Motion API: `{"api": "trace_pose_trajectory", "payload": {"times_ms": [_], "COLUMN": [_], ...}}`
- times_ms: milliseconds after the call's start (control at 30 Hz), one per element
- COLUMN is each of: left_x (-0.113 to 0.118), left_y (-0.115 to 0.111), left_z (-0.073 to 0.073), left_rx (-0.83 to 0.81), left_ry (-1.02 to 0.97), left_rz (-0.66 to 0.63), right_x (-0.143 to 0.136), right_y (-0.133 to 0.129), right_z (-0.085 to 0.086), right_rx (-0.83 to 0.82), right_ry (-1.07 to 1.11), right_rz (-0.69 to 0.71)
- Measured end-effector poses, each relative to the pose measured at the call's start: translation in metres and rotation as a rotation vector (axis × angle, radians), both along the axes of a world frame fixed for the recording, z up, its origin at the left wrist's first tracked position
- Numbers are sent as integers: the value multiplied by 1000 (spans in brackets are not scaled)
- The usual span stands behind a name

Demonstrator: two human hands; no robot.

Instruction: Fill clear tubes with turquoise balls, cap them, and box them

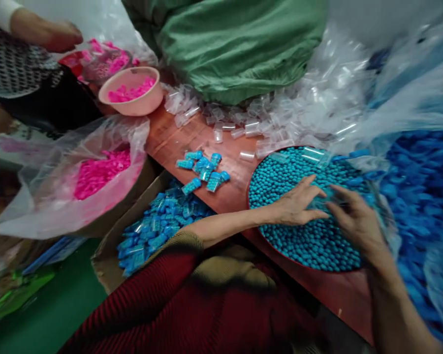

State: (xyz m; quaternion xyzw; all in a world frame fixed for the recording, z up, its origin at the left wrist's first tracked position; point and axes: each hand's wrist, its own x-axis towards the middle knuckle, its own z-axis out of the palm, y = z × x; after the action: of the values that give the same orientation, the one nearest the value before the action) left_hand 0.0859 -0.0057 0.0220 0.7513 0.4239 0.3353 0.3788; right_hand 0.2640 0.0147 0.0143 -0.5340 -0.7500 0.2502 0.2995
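My left hand (pixel 299 204) reaches over a round red-rimmed tray (pixel 251 216) filled with small blue beads (pixel 302 248). Its fingers are spread apart, and I make out nothing held in them. Facing it from the right, my right hand (pixel 360 223) hovers above the same beads, its fingers bent and smeared by motion; whether something sits between them is unclear. A clear plastic tube (pixel 313 154) lies on the beads at the tray's far side. Beside the tray's right edge are many blue plastic parts (pixel 421 196) in clear plastic wrapping.
Several blue-capped filled tubes (pixel 205 168) lie on the red table (pixel 229 196). More fill a cardboard box (pixel 109 246) below its edge. Loose clear tubes (pixel 251 129) pile up before a green cloth (pixel 236 44). Pink parts fill a bowl (pixel 147 101) near another person's arm (pixel 46 32).
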Motion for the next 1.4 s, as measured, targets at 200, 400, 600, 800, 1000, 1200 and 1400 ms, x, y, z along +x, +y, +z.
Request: {"api": "trace_pose_trajectory", "payload": {"times_ms": [200, 400, 600, 800, 1000, 1200, 1400], "left_x": [-11, -15, -6, -19, -30, -28, -22], "left_y": [6, 3, -7, -11, -10, 8, 18], "left_z": [0, -3, -15, -17, -19, -8, 9], "left_rx": [-64, 62, 167, 193, 331, 193, 69], "left_ry": [51, 524, 665, 613, 593, 636, 700], "left_rz": [-82, -89, -108, -54, 16, -99, -127], "right_x": [-37, -34, -96, -118, -57, -30, -39], "right_y": [-28, -12, 63, 95, 46, 19, 64], "right_z": [-12, 16, 38, 19, 9, 10, 54], "right_rx": [-20, -21, 162, 128, 47, -126, -124], "right_ry": [-13, -623, -542, -625, -577, -465, -588], "right_rz": [-34, 16, 223, 336, 316, 403, -51]}}
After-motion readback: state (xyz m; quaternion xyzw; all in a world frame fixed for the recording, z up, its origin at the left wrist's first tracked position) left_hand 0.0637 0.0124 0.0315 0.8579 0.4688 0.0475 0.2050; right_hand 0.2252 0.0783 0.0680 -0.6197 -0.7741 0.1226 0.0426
